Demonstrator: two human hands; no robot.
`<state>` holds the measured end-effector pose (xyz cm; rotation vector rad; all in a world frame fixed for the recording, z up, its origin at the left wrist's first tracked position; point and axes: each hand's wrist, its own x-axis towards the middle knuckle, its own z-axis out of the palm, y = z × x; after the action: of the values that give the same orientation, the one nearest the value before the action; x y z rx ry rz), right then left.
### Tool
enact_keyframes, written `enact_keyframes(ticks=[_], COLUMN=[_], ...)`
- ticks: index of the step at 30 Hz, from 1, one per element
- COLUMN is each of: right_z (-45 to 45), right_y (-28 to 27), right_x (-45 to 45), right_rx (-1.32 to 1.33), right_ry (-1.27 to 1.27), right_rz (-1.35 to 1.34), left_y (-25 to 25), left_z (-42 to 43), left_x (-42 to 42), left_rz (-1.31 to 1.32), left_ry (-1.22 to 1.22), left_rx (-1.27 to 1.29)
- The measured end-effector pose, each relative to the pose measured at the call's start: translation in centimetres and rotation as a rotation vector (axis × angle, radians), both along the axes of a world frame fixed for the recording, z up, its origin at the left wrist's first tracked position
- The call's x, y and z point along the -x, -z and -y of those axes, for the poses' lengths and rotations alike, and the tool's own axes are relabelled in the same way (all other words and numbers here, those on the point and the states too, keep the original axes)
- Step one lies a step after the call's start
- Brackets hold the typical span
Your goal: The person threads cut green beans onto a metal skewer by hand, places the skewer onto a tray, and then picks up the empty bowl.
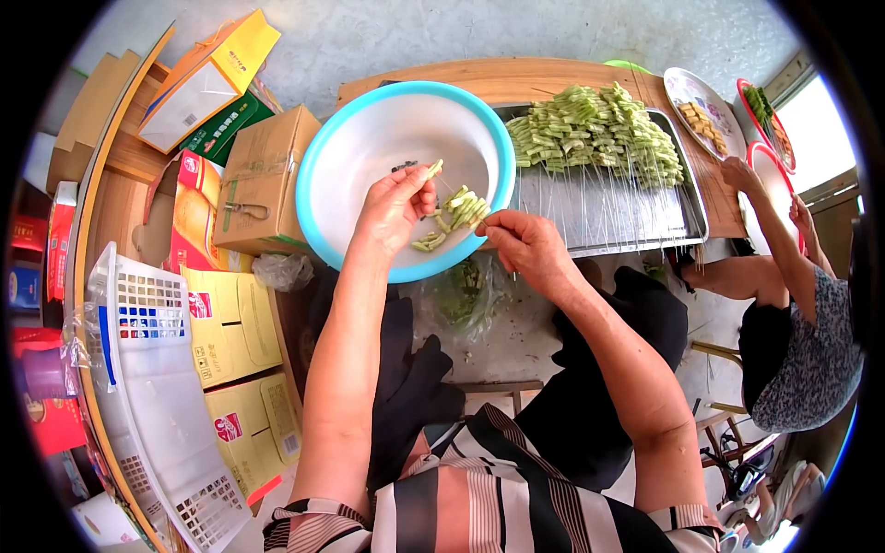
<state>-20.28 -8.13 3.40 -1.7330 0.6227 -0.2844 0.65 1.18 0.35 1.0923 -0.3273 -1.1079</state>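
The left hand [396, 208] pinches a small green piece [434, 170] above the big white bowl [306, 175] with the blue rim. The right hand [532, 249] is curled up at the bowl's edge — I can't tell what it holds. More green bits [466, 208] lie inside the bowl. Beside it, a shiny tray [703, 221] holds a big green pile [595, 134] with thin sticks [613, 189] poking out.

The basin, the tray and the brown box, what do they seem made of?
Basin: probably plastic, smooth and slightly glossy, judging by its thick blue rim and even white wall.
Tray: likely metal, perhaps stainless steel, from its silvery, reflective surface.
Brown box: apparently cardboard, matt, with flat panels and folded edges.
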Motion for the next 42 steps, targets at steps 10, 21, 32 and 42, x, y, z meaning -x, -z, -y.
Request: enact_keyframes(ticks=[10,21,32,42], right_z=[0.2,0.1,0.2,-0.3], right_y=[1.0,0.9,1.4,1.0], right_x=[-0.5,-1.5,-1.7,-1.3], right_rx=[0.05,0.015,-0.12,-0.008], right_ry=[0.036,0.087,0.102,0.098], right_rz=[0.024,0.053,0.085,0.063], left_y=[0.1,0.0,-0.2,-0.7], left_z=[0.4,1.4,2.0,1.6], left_x=[0.7,3.0,3.5,3.3], left_rz=[0.049,0.148,0.2,0.219], left_ry=[0.08,0.003,-0.07,-0.213], left_rx=[-0.049,0.047,0.028,0.062])
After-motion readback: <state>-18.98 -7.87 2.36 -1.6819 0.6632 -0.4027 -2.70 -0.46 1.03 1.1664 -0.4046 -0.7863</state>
